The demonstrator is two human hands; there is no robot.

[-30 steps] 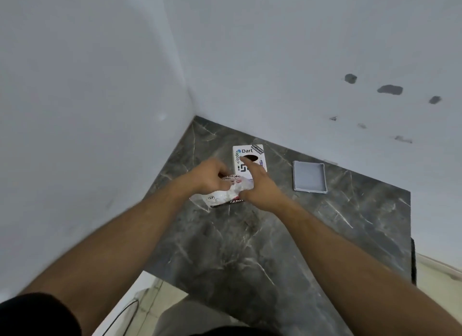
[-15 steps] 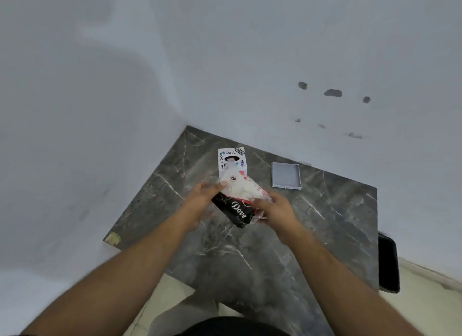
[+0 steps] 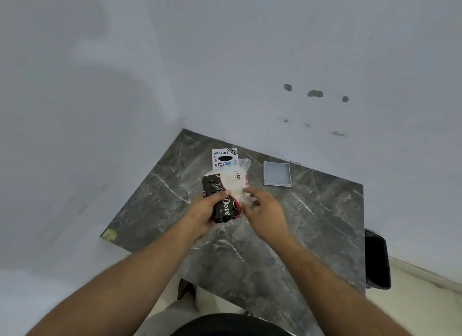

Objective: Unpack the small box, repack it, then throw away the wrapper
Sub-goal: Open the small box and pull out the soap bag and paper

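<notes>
My left hand [image 3: 203,210] grips a black pack with "Dove" lettering [image 3: 223,205], held above the dark marble table [image 3: 312,223]. A crumpled white wrapper with red marks [image 3: 235,184] lies against the pack's far side. My right hand [image 3: 265,208] pinches that wrapper at its near edge, fingers curled. Behind them a white box printed "Dart" [image 3: 225,158] lies flat on the table near the wall corner; its near end is hidden by the wrapper.
A shallow grey lid or tray [image 3: 277,173] lies on the table to the right of the white box. A black bin [image 3: 376,260] stands on the floor past the table's right edge. White walls close the corner at left and back.
Both hands have lifted the pack and wrapper up off the table and turned them; the black Dove pack has come into view. The camera has pulled back.
</notes>
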